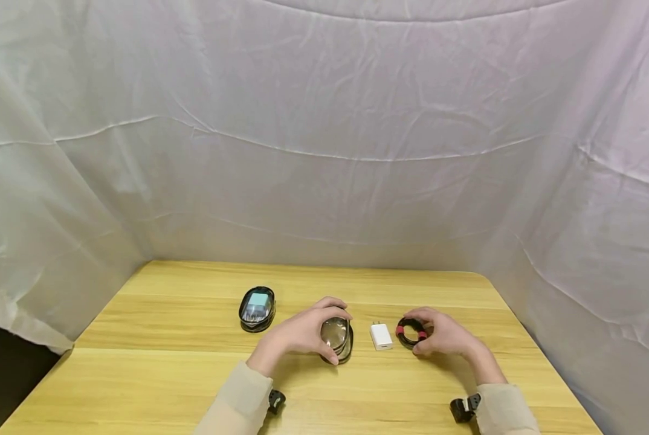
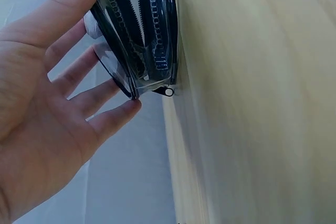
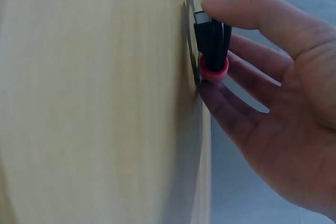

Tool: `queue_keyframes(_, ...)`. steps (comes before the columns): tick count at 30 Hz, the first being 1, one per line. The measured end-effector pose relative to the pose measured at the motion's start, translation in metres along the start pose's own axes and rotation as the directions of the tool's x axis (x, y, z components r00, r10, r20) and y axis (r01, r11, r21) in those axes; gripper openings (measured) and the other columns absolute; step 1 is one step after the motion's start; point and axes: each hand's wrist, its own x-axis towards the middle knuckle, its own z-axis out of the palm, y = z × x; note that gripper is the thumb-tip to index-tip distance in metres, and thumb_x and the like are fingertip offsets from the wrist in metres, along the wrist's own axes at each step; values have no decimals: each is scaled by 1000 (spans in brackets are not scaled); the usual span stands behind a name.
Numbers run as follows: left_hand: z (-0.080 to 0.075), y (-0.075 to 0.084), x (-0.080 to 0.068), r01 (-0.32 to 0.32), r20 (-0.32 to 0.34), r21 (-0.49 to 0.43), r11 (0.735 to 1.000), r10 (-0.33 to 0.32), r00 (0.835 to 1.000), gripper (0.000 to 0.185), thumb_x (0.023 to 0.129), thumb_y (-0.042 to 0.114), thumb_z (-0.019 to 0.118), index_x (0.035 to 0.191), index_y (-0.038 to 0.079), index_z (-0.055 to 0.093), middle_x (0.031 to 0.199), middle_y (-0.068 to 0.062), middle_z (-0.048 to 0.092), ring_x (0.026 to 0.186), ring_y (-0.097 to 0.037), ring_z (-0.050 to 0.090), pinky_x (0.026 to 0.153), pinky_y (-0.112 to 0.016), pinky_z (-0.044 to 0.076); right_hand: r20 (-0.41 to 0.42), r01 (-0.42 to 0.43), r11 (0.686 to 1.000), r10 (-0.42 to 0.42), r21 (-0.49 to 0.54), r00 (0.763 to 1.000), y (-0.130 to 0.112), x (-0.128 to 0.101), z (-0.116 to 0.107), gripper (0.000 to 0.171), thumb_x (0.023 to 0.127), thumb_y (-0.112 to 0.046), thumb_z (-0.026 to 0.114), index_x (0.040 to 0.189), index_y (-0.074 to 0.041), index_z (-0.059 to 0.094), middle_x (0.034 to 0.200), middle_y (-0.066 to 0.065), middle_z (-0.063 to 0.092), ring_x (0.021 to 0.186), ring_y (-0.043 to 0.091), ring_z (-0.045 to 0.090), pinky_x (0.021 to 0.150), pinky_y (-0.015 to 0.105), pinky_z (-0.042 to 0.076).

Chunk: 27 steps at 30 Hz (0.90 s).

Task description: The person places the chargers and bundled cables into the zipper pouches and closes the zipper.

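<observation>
Left hand [image 1: 303,333] rests on a clear zip pouch [image 1: 336,339] near the middle of the wooden surface [image 1: 167,374]. Its grip is curled over the top, thumb and fingertips [image 2: 126,109] touching the pouch edges; in the left wrist view the zipper is open. Right hand [image 1: 444,334] sits on a coiled black cable [image 1: 411,331] with red bands, thumb on top and fingers spread loosely round the coil, which lies flat on the surface. A white charger plug [image 1: 381,336] lies between pouch and cable, touching neither. A second pouch [image 1: 257,309], with a teal item inside, sits further back to the left. White cloth [image 1: 324,133] hangs behind.
</observation>
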Motion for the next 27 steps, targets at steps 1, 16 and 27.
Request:
queue_keyframes(1, 0, -1, 0, 1, 0, -5, 1000, -1, 1000, 85, 69, 25, 99, 143, 17, 60, 159, -6, 41, 138, -24, 50, 113, -42, 46, -6, -1, 1000, 1, 9, 1000, 0, 0, 0, 79, 72, -9, 92, 143, 0, 57, 143, 28, 54, 117, 44, 62, 94, 49, 57)
queue_keyframes(16, -2, -5, 0, 3, -22, -49, 999, -4, 1000, 88, 64, 26, 100, 142, 17, 60, 157, -4, 44, 142, -25, 46, 119, -47, 39, -120, 82, 988, -67, 128, 991, -20, 5, 6, 78, 77, -10, 92, 145, -1, 56, 151, 25, 48, 131, 46, 52, 103, 43, 55)
queue_keyframes(27, -3, -4, 0, 8, -28, -49, 999, -10, 1000, 87, 66, 27, 99, 143, 17, 60, 156, -1, 44, 144, -24, 44, 120, -46, 38, -169, 168, 976, -144, 140, 975, -45, 17, 28, 79, 77, -5, 89, 147, 0, 54, 153, 22, 47, 134, 43, 52, 110, 50, 48)
